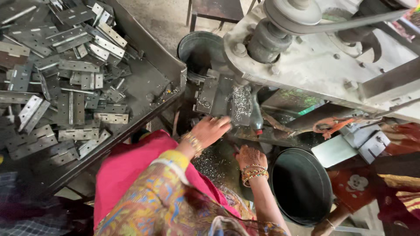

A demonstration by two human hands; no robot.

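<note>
Am feeding flat grey steel hinge plate [208, 94] into grey belt-driven drill press [306, 52]; judging drilling step in hand. Left hand [211, 130] is pressing, fingers curled, on plate's lower edge under spindle. Right hand [250, 156] is hanging just right of press table, fingers folded; whether gripping anything, cannot tell. Next move calls for steady hold, fingers clear of bit. Heap of grey hinges on desk [144, 83] is lying left of press; black round bin [302, 185] below-right.

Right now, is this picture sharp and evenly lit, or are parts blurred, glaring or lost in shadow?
Head view: soft daylight, with pale glare on the metal hinges in the tray. The left hand and right hand look slightly soft. The inside of the black bucket is lost in shadow. The wide lens bends lines towards the edges.
</note>
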